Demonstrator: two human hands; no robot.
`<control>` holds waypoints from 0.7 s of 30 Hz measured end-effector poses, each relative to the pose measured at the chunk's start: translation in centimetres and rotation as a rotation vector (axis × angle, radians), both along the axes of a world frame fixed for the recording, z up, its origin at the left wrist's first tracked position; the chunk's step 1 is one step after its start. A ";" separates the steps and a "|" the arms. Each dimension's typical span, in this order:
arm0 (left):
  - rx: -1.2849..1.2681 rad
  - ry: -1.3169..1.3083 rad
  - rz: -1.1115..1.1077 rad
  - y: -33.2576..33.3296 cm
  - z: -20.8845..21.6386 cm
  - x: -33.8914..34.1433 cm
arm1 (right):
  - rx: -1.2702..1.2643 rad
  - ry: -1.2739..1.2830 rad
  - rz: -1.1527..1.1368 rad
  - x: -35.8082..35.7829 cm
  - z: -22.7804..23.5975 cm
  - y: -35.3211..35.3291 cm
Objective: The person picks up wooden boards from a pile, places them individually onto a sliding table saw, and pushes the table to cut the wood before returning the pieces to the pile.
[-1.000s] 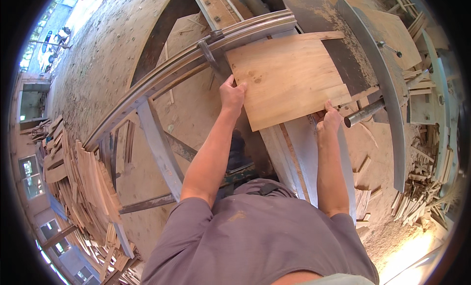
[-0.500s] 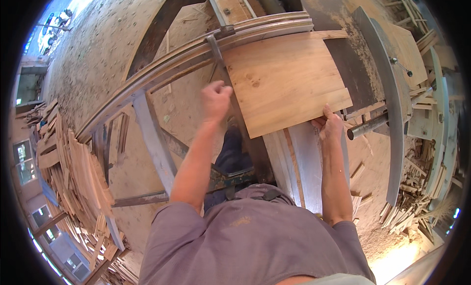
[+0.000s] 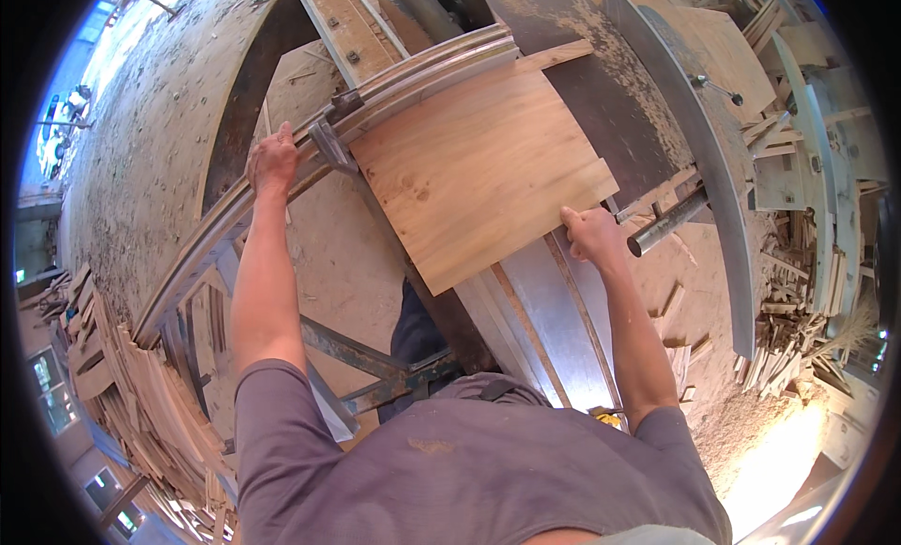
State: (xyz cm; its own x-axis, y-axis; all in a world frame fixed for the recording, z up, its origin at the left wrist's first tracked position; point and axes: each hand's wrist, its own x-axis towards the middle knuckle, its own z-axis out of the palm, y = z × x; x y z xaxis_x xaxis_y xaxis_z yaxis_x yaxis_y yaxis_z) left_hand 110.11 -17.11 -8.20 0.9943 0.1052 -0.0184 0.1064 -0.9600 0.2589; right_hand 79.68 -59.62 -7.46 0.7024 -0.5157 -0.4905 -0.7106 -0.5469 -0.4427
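Observation:
A flat wooden board [image 3: 479,170] lies on the machine's metal table, its far edge along a long metal fence [image 3: 427,81]. At the board's far left corner a metal stop [image 3: 333,146] hangs from the fence. My left hand [image 3: 272,160] is closed on the fence, left of the stop, arm stretched out. My right hand [image 3: 593,235] is at the board's near right edge, fingers curled, with a fingertip or thumb against the edge. The curled fingers hide part of that contact.
Right of the board are a dark, dusty table [image 3: 610,99], a curved metal guard rail [image 3: 690,142] and a round metal bar [image 3: 666,221]. A grooved metal slide [image 3: 554,310] runs toward me. Scrap wood piles [image 3: 141,395] lie left, more at right.
My left hand has moved from beside the board's left edge out to the fence. My right hand's fingers have curled at the board's edge. The whole view has shifted.

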 end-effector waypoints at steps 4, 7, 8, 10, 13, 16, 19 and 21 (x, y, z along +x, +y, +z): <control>0.057 -0.075 0.011 -0.1 -0.7 -0.1 | -0.161 -0.391 0.127 -0.3 0.3 4.8; 0.008 -0.127 0.021 -1.5 0.2 -0.7 | -0.321 -0.969 0.641 3.3 -2.6 8.1; 0.018 -0.126 0.033 -1.5 -0.1 -0.7 | -0.404 -0.824 0.678 3.5 -2.5 9.4; 0.040 -0.121 0.062 -1.2 -0.6 -1.1 | -0.399 -0.824 0.645 3.8 -3.2 9.5; 0.013 -0.148 0.066 -1.7 0.1 -0.5 | -0.425 -0.779 0.644 4.3 -3.6 9.6; 0.033 -0.154 0.058 -1.3 -0.5 0.3 | -0.440 -0.726 0.668 5.1 -3.6 9.8; 0.049 -0.193 0.072 -1.4 -0.8 1.6 | -0.447 -0.715 0.670 6.3 -3.8 9.8; 0.050 -0.237 0.064 -1.7 -1.0 2.7 | -0.433 -0.711 0.666 7.1 -4.2 9.9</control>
State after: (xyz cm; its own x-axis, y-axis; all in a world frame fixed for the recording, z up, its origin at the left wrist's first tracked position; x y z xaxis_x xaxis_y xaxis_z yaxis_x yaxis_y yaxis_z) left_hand 112.77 -18.76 -9.16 0.9614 0.1629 0.2216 0.1092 -0.9656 0.2361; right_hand 86.79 -49.74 -11.63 0.9599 0.0460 0.2764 0.1353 -0.9400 -0.3132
